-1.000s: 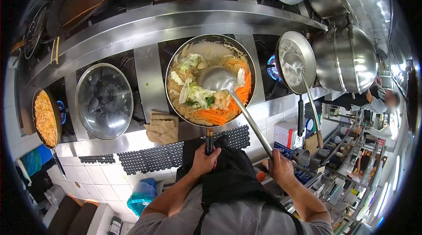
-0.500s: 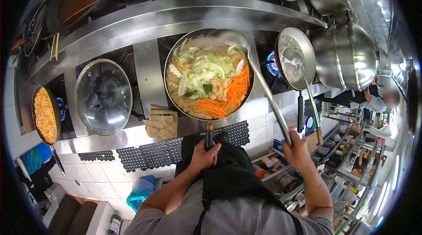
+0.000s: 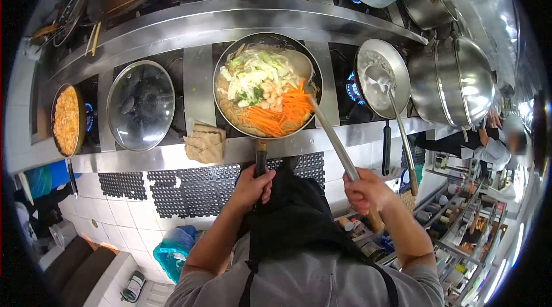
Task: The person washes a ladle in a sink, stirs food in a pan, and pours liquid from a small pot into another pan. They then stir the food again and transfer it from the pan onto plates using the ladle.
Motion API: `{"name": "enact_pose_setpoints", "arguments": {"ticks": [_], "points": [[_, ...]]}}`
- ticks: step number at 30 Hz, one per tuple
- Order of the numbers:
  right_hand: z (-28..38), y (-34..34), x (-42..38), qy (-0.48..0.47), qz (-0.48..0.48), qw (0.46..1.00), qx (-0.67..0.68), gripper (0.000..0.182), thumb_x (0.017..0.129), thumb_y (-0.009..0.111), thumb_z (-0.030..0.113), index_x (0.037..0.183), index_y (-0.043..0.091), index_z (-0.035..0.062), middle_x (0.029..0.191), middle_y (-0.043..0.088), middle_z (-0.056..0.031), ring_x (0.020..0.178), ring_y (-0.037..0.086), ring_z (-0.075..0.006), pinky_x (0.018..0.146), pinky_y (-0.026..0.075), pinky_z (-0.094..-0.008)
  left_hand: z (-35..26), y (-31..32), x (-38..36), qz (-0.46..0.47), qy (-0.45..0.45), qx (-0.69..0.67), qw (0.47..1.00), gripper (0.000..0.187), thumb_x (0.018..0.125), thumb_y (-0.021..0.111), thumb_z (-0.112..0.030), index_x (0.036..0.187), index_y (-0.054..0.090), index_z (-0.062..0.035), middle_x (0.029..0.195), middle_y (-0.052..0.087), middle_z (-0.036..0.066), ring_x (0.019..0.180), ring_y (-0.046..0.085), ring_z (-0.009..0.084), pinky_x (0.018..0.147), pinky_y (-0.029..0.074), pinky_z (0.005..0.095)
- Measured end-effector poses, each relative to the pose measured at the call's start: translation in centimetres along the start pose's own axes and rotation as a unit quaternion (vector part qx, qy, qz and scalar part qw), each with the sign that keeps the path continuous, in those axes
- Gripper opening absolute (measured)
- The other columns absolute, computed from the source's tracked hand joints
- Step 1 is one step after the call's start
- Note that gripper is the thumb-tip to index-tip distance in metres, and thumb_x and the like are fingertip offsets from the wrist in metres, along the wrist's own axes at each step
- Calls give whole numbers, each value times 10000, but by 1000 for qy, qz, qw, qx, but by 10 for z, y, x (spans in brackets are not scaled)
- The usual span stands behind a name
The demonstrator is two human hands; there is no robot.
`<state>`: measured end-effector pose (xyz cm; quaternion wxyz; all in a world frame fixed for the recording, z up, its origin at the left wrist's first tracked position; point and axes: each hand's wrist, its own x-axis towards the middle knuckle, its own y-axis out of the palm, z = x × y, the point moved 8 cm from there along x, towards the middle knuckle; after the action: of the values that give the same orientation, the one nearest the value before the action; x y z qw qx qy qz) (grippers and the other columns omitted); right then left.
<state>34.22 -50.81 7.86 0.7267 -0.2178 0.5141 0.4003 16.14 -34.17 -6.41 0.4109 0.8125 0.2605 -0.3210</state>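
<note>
Centrally, ladle (image 3: 322,117) crosses wok (image 3: 230,117) rim.

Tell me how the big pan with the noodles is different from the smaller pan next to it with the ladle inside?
The noodle pan is heaped with noodles, cabbage and carrot strips; the smaller pan holds only a pale, thin layer. The left hand grips the noodle pan's handle; nobody holds the smaller pan. The right hand works a ladle in the noodles; the smaller pan's ladle lies idle. Both are round metal pans.
</note>
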Motion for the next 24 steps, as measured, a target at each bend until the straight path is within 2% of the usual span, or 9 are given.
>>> {"name": "enact_pose_setpoints", "arguments": {"ticks": [2, 3, 6, 7, 8, 10, 11, 16, 24], "points": [[4, -12, 0, 52, 93, 988, 114, 85, 944, 573, 140, 969, 494, 121, 591, 379, 34, 388, 332, -68, 324, 289, -258, -1, 2, -3, -15, 5, 10, 1000, 217, 942, 669, -184, 910, 489, -68, 590, 486, 28, 407, 448, 129, 372, 357, 286], [12, -22, 1, 35, 96, 990, 98, 86, 945, 579, 150, 972, 499, 132, 594, 356, 46, 394, 314, -53, 325, 244, -239, -1, 1, -3, -23, 2, 34, 999, 212, 947, 660, -192, 915, 490, -70, 587, 476, 25, 407, 443, 132, 372, 351, 286], [40, -47, 0, -9, 78, 996, -31, 68, 924, 557, 103, 958, 498, 100, 592, 386, 20, 387, 355, -76, 323, 309, -269, -5, 8, -12, -16, 25, 7, 1000, 203, 953, 647, -201, 936, 493, -69, 584, 462, 17, 406, 430, 134, 373, 343, 289], [46, -57, 2, -40, 78, 992, -88, 69, 901, 547, 79, 937, 491, 63, 597, 421, -4, 387, 401, -99, 327, 357, -293, -6, 12, -14, -20, 25, 7, 999, 217, 975, 605, -211, 878, 466, -76, 572, 424, 13, 405, 412, 136, 377, 327, 289], [48, -61, 0, -42, 87, 991, -91, 69, 901, 547, 79, 937, 491, 63, 597, 421, -4, 387, 401, -99, 327, 357, -293, -4, 10, -14, -28, 30, 7, 999, 217, 975, 605, -211, 878, 466, -76, 572, 424, 13, 405, 412, 136, 377, 327, 289], [61, -77, -7, -96, 21, 963, -252, 91, 884, 553, 77, 927, 486, 33, 604, 452, -21, 391, 439, -114, 331, 379, -304, 1, 9, -11, 1, 28, -33, 999, 187, 957, 634, -197, 968, 493, -76, 607, 452, 18, 406, 400, 132, 372, 323, 281], [64, -84, -8, -118, 9, 958, -260, 80, 872, 557, 43, 916, 491, 37, 563, 454, -14, 371, 449, -111, 316, 366, -295, 3, 8, -11, -3, 34, -38, 999, 186, 955, 636, -195, 976, 495, -76, 613, 452, 21, 407, 397, 130, 373, 321, 278], [66, -102, -19, -123, 20, 967, -221, 88, 866, 560, 57, 916, 496, 25, 596, 471, -21, 379, 438, -114, 322, 372, -301, 8, 5, -7, -17, 30, -18, 999, 234, 962, 635, -222, 870, 478, -74, 592, 449, 25, 397, 410, 129, 370, 326, 281], [49, -98, -37, -108, 30, 991, -72, 61, 871, 557, 54, 917, 518, 52, 570, 444, 1, 342, 367, -69, 280, 260, -247, 3, 11, -14, -2, 37, 7, 999, 333, 982, 606, -288, 780, 432, -88, 581, 417, 9, 410, 391, 115, 374, 316, 273]]}}
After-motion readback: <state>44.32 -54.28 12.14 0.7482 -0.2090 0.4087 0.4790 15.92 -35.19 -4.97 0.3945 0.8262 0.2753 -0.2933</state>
